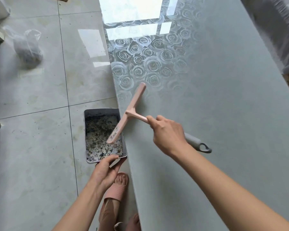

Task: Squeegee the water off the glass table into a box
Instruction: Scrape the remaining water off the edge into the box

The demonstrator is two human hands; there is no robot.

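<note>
A pink squeegee (128,112) with a grey handle end lies across the left edge of the glass table (215,105), its lower blade end hanging over the box. My right hand (167,135) grips its handle above the glass. A grey rectangular box (88,135) with dirty, speckled water inside is held just below the table's edge. My left hand (107,170) grips the near rim of the box, thumb inside the wall. The glass has a rose pattern towards its far left part.
The tiled floor (40,97) lies to the left of the table. A clear plastic bag (27,47) with something dark in it sits on the floor at far left. My feet in pink slippers (115,194) stand beside the table edge.
</note>
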